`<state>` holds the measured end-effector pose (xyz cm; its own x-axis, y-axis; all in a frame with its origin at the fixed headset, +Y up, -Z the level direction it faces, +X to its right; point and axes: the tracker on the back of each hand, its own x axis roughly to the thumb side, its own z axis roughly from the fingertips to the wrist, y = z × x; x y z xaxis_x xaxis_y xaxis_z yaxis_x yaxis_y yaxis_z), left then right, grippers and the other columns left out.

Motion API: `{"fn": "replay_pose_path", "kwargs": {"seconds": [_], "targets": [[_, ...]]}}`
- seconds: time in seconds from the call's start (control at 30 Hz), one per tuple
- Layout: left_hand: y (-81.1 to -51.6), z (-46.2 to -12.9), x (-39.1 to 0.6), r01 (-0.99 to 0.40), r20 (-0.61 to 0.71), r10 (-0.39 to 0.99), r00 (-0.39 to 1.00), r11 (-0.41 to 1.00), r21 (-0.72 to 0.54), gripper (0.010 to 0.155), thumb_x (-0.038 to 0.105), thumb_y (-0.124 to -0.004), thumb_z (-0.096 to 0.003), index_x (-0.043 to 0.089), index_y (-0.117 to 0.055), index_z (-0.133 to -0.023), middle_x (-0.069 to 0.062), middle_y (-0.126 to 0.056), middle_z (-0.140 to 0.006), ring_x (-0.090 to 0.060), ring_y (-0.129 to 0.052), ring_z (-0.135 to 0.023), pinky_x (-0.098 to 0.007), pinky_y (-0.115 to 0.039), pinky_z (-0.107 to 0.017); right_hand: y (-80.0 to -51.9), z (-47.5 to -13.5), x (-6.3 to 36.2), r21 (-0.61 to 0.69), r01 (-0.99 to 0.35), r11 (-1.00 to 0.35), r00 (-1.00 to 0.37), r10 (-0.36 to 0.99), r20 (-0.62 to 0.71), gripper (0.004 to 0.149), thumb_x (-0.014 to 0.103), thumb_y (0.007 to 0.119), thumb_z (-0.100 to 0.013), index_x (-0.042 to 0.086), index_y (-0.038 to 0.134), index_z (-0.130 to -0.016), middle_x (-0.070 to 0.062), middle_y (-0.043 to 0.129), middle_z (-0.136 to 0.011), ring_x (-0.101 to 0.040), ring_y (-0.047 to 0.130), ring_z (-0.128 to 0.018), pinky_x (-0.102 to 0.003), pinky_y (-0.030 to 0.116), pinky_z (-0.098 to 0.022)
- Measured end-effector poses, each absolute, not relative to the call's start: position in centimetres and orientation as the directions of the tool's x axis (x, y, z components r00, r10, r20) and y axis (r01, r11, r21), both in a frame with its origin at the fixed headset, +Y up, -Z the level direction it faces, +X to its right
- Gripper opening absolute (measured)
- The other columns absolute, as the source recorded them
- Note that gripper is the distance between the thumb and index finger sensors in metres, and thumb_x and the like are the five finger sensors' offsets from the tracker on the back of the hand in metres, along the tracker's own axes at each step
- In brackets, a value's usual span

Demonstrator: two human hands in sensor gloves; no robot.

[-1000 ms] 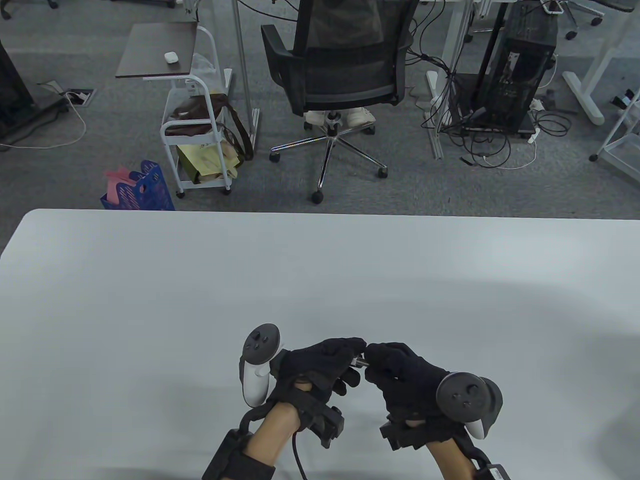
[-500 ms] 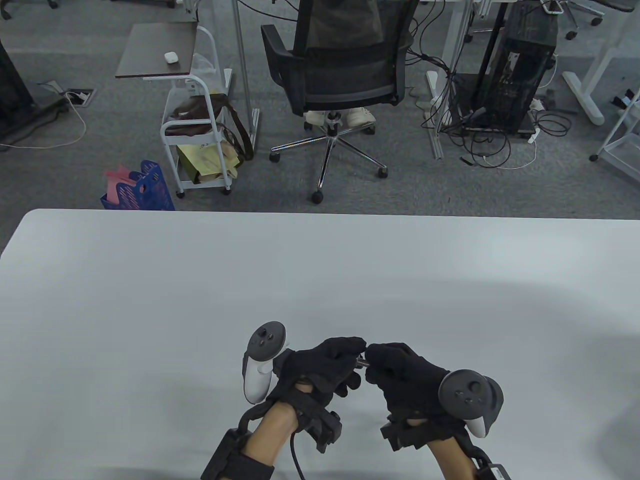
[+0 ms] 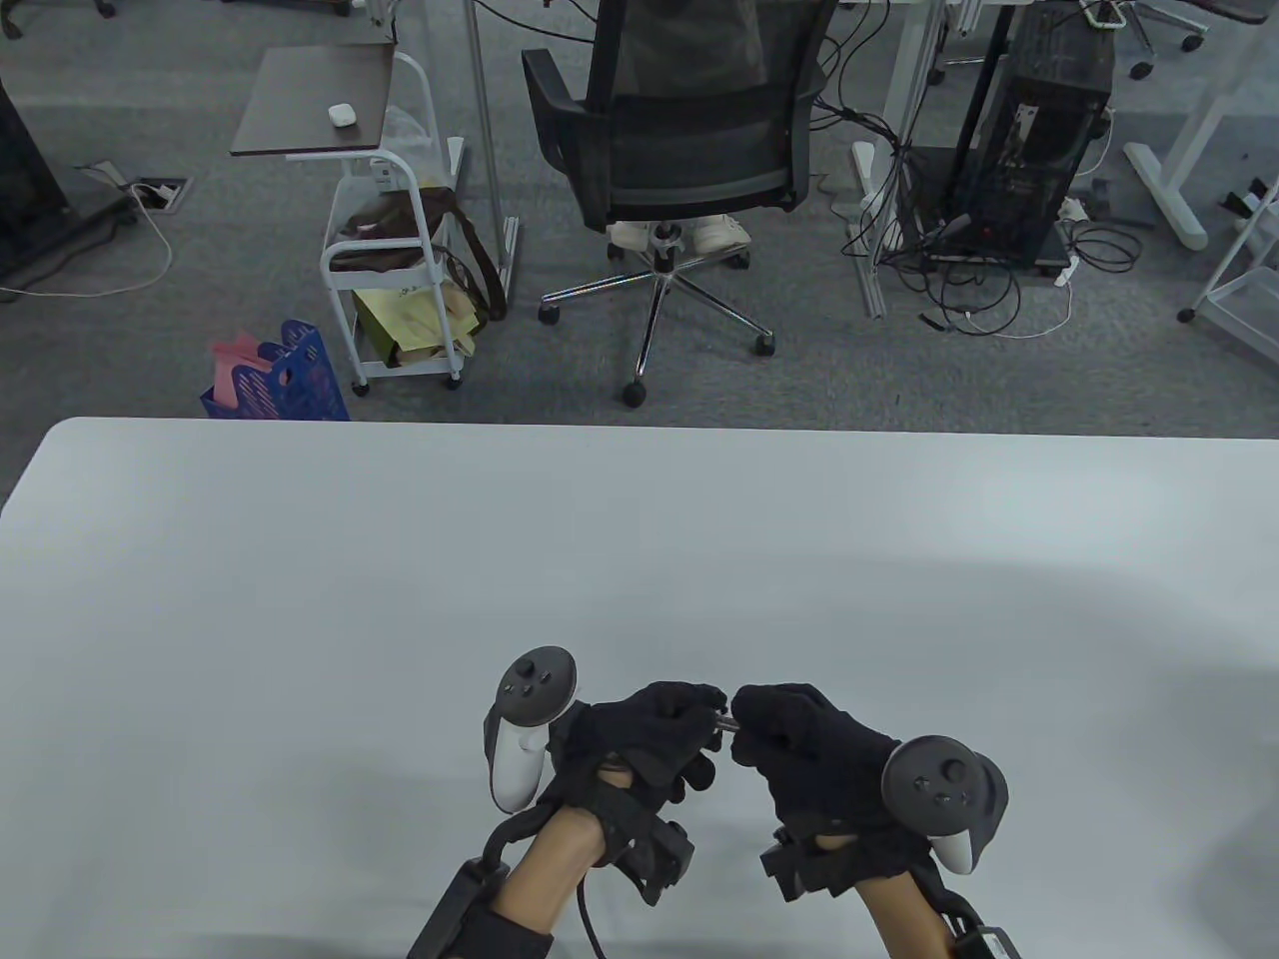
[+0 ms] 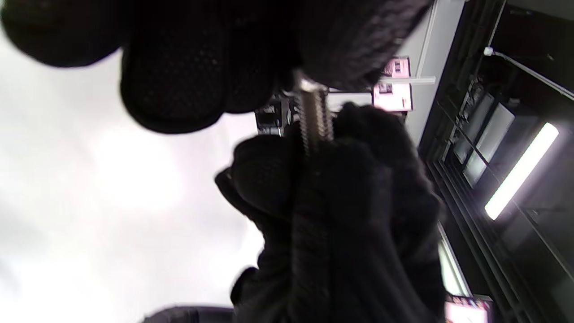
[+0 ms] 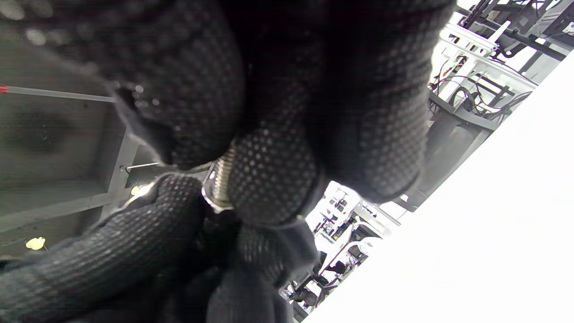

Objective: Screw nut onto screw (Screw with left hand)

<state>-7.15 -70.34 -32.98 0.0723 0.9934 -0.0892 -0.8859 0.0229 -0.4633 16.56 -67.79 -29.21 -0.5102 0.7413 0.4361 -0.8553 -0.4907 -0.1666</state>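
Your left hand (image 3: 639, 734) came in from the near edge of the white table (image 3: 300, 599), just left of centre, raised above the surface with its wrist angled up and to the right. The white tracker (image 3: 525, 724) on its back stood on the hand's left side, its round dark face turned upward. Your fingers were curled in, and the fingertips (image 4: 172, 78) closed around the end of the screw (image 3: 721, 717), where the left wrist view showed a small bright piece at the top of the thread that was probably the nut (image 4: 308, 86), though the glove hid most of it. The screw itself lay roughly level between your two hands, near the table's near edge, its silver threaded shank (image 4: 315, 121) showing only in the short gap between the gloves. In the right wrist view the thread (image 5: 220, 179) emerged between the knuckles of both gloves in the same way. Your right hand (image 3: 809, 749) mirrored the left, coming in from the near edge right of centre with its wrist angled up and to the left, fingers bunched and pinching the other end of the screw. Its dark tracker (image 3: 944, 789) sat on the right side of the hand, face up. The two sets of fingertips were almost touching.
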Motion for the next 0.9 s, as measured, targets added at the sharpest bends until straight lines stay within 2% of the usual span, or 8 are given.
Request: {"fn": "replay_pose_path", "kwargs": {"seconds": [0.07, 0.13, 0.2, 0.27, 0.53, 0.73, 0.83, 0.9], "targets": [[-70.4, -33.0, -7.1, -0.871, -0.099, 0.994, 0.052, -0.003, -0.491, 0.059, 0.028, -0.079, -0.0433, 0.013, -0.068, -0.099, -0.022, -0.079, -0.092, -0.043, -0.093, -0.06, -0.052, -0.078, -0.04, -67.8, -29.2, 16.6, -0.168, -0.857, -0.488, -0.509, 0.743, 0.435, 0.04, 0.029, 0.098, -0.028, 0.023, 0.094, -0.067, -0.005, 0.099, -0.07, -0.015, 0.119, -0.037, -0.033, 0.107, -0.035], [-70.9, -32.8, -7.1, -0.858, -0.133, 0.989, 0.062, -0.015, -0.514, 0.075, 0.043, -0.075, -0.0444, 0.011, -0.05, -0.107, -0.026, -0.069, -0.099, -0.046, -0.088, -0.065, -0.053, -0.075, -0.044, -67.8, -29.2, 16.5, -0.163, -0.857, -0.488, -0.506, 0.744, 0.436, 0.04, 0.029, 0.098, -0.028, 0.023, 0.094, -0.068, -0.005, 0.099, -0.07, -0.015, 0.119, -0.037, -0.033, 0.106, -0.035], [-71.3, -32.8, -7.3, -0.888, -0.144, 0.983, 0.115, 0.037, -0.459, 0.074, 0.047, -0.074, -0.0434, 0.006, -0.061, -0.103, -0.03, -0.075, -0.092, -0.049, -0.089, -0.061, -0.055, -0.074, -0.041, -67.9, -29.3, 16.4, -0.148, -0.855, -0.497, -0.507, 0.744, 0.435, 0.04, 0.029, 0.098, -0.028, 0.023, 0.094, -0.068, -0.005, 0.099, -0.07, -0.015, 0.119, -0.038, -0.033, 0.106, -0.036], [-71.4, -32.9, -7.3, -0.904, -0.138, 0.98, 0.146, 0.076, -0.42, 0.06, 0.044, -0.076, -0.0419, 0.005, -0.085, -0.086, -0.028, -0.09, -0.077, -0.049, -0.094, -0.051, -0.056, -0.077, -0.035, -68.0, -29.3, 16.2, -0.142, -0.843, -0.52, -0.525, 0.732, 0.435, 0.04, 0.029, 0.098, -0.029, 0.023, 0.094, -0.068, -0.005, 0.099, -0.071, -0.016, 0.118, -0.038, -0.033, 0.106, -0.036], [-70.7, -32.9, -7.3, -0.901, -0.109, 0.987, 0.122, 0.064, -0.429, 0.054, 0.035, -0.077, -0.0424, 0.005, -0.077, -0.087, -0.025, -0.087, -0.075, -0.043, -0.093, -0.05, -0.053, -0.077, -0.036, -68.9, -29.9, 15.6, -0.007, -0.845, -0.534, -0.499, 0.784, 0.37, 0.052, 0.023, 0.097, -0.032, 0.018, 0.086, -0.082, -0.012, 0.089, -0.084, -0.018, 0.114, -0.053, -0.034, 0.101, -0.047], [-70.7, -33.1, -6.9, -0.873, -0.066, 0.991, 0.117, 0.072, -0.482, 0.054, 0.026, -0.077, -0.0429, 0.006, -0.07, -0.092, -0.025, -0.079, -0.083, -0.045, -0.088, -0.058, -0.053, -0.074, -0.041, -68.5, -29.7, 15.4, -0.092, -0.781, -0.618, -0.597, 0.695, 0.4, 0.048, 0.025, 0.098, -0.029, 0.015, 0.092, -0.075, -0.014, 0.099, -0.071, -0.017, 0.121, -0.039, -0.034, 0.108, -0.034], [-71.3, -33.0, -7.1, -0.864, -0.12, 0.985, 0.121, 0.046, -0.501, 0.07, 0.039, -0.075, -0.0443, 0.006, -0.056, -0.103, -0.027, -0.073, -0.09, -0.047, -0.086, -0.062, -0.055, -0.072, -0.044, -68.1, -29.5, 15.4, -0.128, -0.753, -0.645, -0.628, 0.648, 0.431, 0.047, 0.027, 0.097, -0.028, 0.016, 0.093, -0.073, -0.012, 0.101, -0.068, -0.015, 0.122, -0.036, -0.033, 0.108, -0.032], [-71.5, -33.0, -7.4, -0.891, -0.126, 0.978, 0.164, 0.092, -0.444, 0.072, 0.046, -0.076, -0.0426, 0.004, -0.064, -0.099, -0.03, -0.076, -0.087, -0.049, -0.088, -0.059, -0.057, -0.072, -0.041, -68.0, -29.4, 15.3, -0.127, -0.753, -0.645, -0.626, 0.645, 0.438, 0.046, 0.027, 0.097, -0.028, 0.017, 0.093, -0.073, -0.011, 0.101, -0.068, -0.014, 0.121, -0.036, -0.033, 0.108, -0.032]]}}
